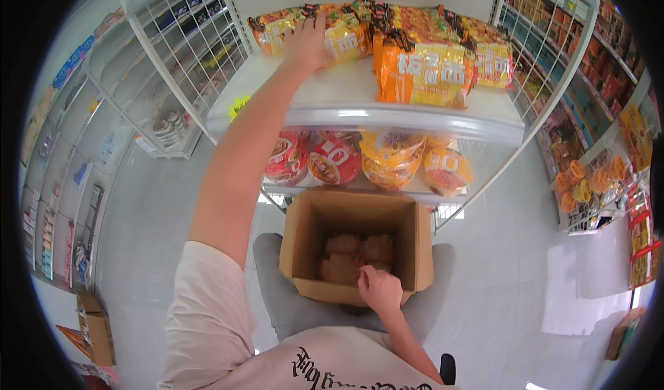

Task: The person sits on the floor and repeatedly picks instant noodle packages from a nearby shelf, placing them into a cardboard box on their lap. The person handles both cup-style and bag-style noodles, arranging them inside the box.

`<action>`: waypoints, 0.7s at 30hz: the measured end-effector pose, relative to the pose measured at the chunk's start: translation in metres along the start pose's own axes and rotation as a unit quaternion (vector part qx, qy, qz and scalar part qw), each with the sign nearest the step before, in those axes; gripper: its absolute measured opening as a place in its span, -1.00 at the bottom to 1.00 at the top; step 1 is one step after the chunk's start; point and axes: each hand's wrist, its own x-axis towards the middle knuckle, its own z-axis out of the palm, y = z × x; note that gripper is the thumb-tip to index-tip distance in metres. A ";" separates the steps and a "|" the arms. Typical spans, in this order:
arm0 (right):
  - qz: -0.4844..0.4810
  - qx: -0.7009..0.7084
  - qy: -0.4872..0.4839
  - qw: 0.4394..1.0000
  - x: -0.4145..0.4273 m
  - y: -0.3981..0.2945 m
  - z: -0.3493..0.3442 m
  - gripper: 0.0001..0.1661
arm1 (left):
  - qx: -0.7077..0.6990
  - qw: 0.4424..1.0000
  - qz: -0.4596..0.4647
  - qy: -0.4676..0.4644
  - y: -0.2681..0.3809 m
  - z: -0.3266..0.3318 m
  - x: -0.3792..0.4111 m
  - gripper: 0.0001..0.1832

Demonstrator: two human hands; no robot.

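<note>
My left hand reaches up to the white store shelf and rests on an orange and yellow instant-noodle multipack at the left; whether its fingers grip the pack is unclear. More such multipacks lie at the right of the same shelf. Between my legs stands an open cardboard box with several dim packs at its bottom. My right hand is at the box's near rim, fingers curled; whether it holds the rim or anything else cannot be made out.
A lower shelf carries red noodle bowls and yellow ones. White wire-grid panels flank the shelf. Stocked shelving runs along both sides, with noodle cups at the right. Another cardboard box is on the floor at lower left.
</note>
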 end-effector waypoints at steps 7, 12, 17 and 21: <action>0.013 0.012 -0.019 1.000 -0.003 -0.001 0.002 -0.91 | -0.035 0.993 0.058 0.091 -0.044 -0.042 -0.031 -0.01; 0.020 0.012 -0.004 1.000 -0.002 0.002 0.001 -0.92 | -0.100 0.974 0.014 0.202 -0.040 -0.111 -0.117 -0.01; 0.067 0.093 -0.032 0.993 0.004 -0.006 -0.010 -0.73 | -0.185 0.975 -0.044 0.112 -0.019 -0.141 -0.241 0.00; 0.134 0.287 -0.055 0.947 0.016 -0.005 -0.028 -0.29 | -0.259 0.963 0.077 -0.020 0.007 -0.091 -0.351 -0.17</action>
